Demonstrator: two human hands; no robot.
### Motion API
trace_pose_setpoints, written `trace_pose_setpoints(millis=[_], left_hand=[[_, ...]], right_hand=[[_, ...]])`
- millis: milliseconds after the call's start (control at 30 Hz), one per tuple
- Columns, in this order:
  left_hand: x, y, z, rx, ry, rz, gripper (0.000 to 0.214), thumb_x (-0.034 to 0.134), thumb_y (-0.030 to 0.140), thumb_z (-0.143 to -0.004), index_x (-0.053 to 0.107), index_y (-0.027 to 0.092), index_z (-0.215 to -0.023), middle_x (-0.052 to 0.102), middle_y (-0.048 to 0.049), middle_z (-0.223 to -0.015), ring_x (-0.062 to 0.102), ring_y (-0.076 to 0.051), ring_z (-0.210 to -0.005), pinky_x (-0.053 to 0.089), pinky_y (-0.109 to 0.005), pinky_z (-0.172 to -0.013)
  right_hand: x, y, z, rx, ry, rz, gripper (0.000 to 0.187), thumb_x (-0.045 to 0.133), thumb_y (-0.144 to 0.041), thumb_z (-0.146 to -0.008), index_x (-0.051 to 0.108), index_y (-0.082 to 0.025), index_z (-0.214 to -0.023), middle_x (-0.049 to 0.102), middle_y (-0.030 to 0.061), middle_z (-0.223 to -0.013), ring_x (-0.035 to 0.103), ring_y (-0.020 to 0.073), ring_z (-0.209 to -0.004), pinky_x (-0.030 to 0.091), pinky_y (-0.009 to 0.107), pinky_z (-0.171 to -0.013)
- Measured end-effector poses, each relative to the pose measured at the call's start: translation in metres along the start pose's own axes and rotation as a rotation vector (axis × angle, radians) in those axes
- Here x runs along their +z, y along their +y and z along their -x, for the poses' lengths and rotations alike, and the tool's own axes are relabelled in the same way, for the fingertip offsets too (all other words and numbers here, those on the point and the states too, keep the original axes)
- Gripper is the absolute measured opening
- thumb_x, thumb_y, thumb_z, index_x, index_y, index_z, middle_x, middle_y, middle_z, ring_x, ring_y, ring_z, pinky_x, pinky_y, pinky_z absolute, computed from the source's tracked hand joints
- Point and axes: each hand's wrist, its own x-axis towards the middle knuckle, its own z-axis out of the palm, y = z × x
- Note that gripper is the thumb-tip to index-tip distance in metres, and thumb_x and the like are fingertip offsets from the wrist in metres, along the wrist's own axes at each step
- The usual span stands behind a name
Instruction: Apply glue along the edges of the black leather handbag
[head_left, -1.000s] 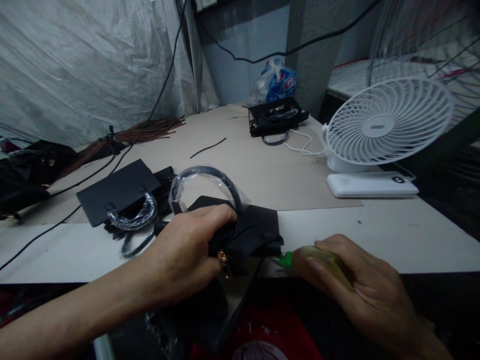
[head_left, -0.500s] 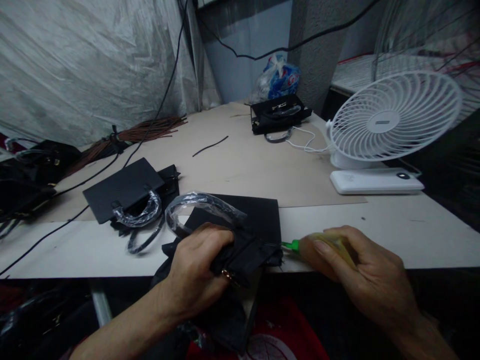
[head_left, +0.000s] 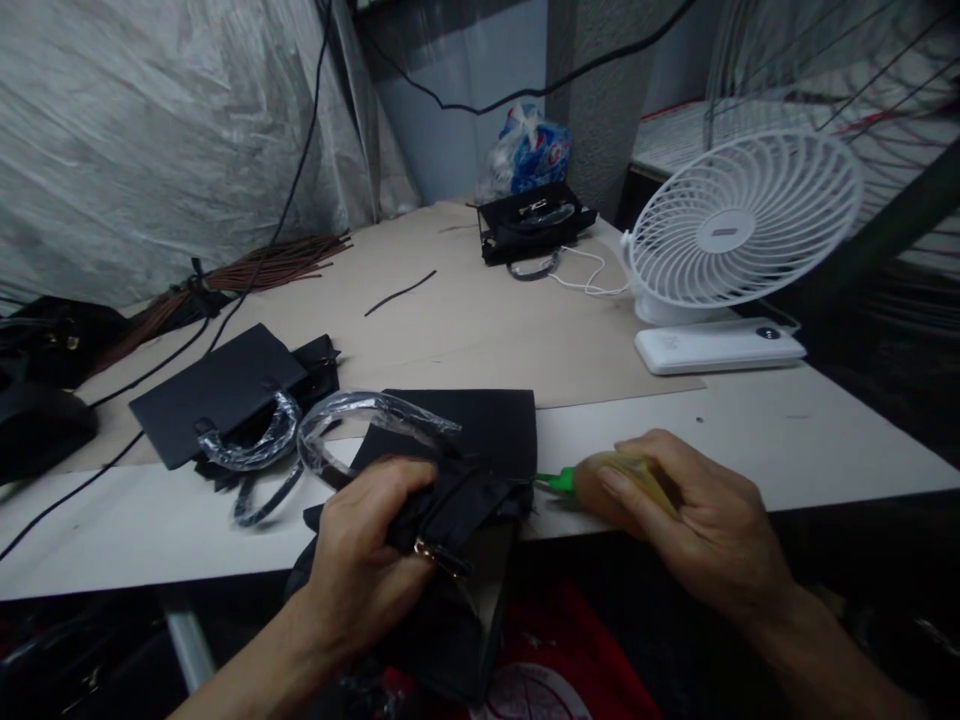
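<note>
A black handbag [head_left: 480, 430] lies partly on the front edge of the table, its lower panel hanging over. My left hand [head_left: 375, 540] is closed on the bag's folded black fabric, near a gold-coloured zip pull [head_left: 431, 552]. The bag's handle [head_left: 360, 405], wrapped in clear plastic, arches above that hand. My right hand [head_left: 690, 510] grips a yellowish squeeze bottle [head_left: 611, 485] with a green nozzle. The nozzle tip is at the bag's right edge; whether it touches is hard to tell.
Left of the bag lies another black handbag [head_left: 217, 395] with wrapped handles. A white fan [head_left: 739, 225] stands at the right beside a white power bank [head_left: 720, 347]. Farther back are another black bag [head_left: 532, 222], a plastic bag [head_left: 529, 150] and brown strips [head_left: 277, 268]. Cables cross the left side.
The view has shifted, so the table things appear farther left. Both hands keep their holds, and the nozzle stays by the bag's right edge. The fabric under my left hand has folded back slightly.
</note>
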Motion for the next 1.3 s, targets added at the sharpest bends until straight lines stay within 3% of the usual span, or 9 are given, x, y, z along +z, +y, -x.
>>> trace_pose_setpoints(millis=[233,400,567,767,1100,1300], left_hand=[[0.001,0.000,-0.003,-0.009,-0.003,-0.020,0.023,0.060,0.009,-0.080,0.067,0.019,-0.100,0.074,0.0032,-0.090,0.071,-0.008,-0.081,0.052,-0.015,-0.070],[0.003,0.000,-0.004,-0.018,-0.004,-0.013,0.022,0.060,0.010,-0.081,0.067,0.020,-0.099,0.074,0.0047,-0.088,0.069,-0.008,-0.077,0.051,-0.015,-0.068],[0.004,0.001,-0.004,-0.031,-0.015,0.001,0.025,0.059,0.009,-0.078,0.068,0.020,-0.099,0.074,0.0039,-0.087,0.070,-0.009,-0.078,0.051,-0.016,-0.066],[0.002,0.003,-0.007,-0.044,-0.017,0.017,0.021,0.061,0.010,-0.079,0.068,0.020,-0.097,0.074,0.0036,-0.086,0.070,-0.009,-0.077,0.050,-0.016,-0.062],[0.004,0.003,-0.010,-0.048,-0.017,0.012,0.024,0.059,0.008,-0.076,0.067,0.019,-0.096,0.074,0.0012,-0.084,0.069,-0.013,-0.073,0.048,-0.020,-0.057],[0.004,0.003,-0.010,-0.059,-0.015,0.030,0.023,0.060,0.010,-0.076,0.067,0.019,-0.096,0.074,0.0009,-0.084,0.070,-0.013,-0.075,0.047,-0.020,-0.057]], right_hand=[[-0.002,0.009,-0.006,-0.055,-0.016,0.024,0.019,0.058,-0.036,-0.107,0.065,-0.022,-0.097,0.066,-0.0014,-0.083,0.065,0.0137,-0.068,0.050,0.026,-0.061],[-0.003,0.007,-0.009,-0.080,0.083,0.068,0.019,0.059,-0.037,-0.107,0.064,-0.021,-0.100,0.069,0.0010,-0.087,0.067,0.0151,-0.072,0.051,0.027,-0.062],[-0.005,0.006,-0.008,-0.048,-0.042,-0.016,0.017,0.059,-0.036,-0.106,0.066,-0.023,-0.098,0.069,-0.0010,-0.084,0.067,0.0150,-0.070,0.051,0.027,-0.060],[-0.007,0.007,-0.007,-0.056,0.061,0.018,0.013,0.061,-0.036,-0.104,0.064,-0.023,-0.102,0.070,-0.0005,-0.086,0.068,0.0156,-0.070,0.053,0.028,-0.062],[-0.018,0.005,-0.015,-0.049,-0.129,-0.167,0.007,0.066,-0.029,-0.100,0.068,-0.027,-0.093,0.068,-0.0040,-0.080,0.065,0.0125,-0.064,0.050,0.023,-0.057],[-0.017,0.002,-0.019,-0.136,-0.092,-0.130,0.006,0.065,-0.028,-0.100,0.069,-0.025,-0.098,0.069,-0.0011,-0.081,0.066,0.0144,-0.065,0.052,0.025,-0.058]])
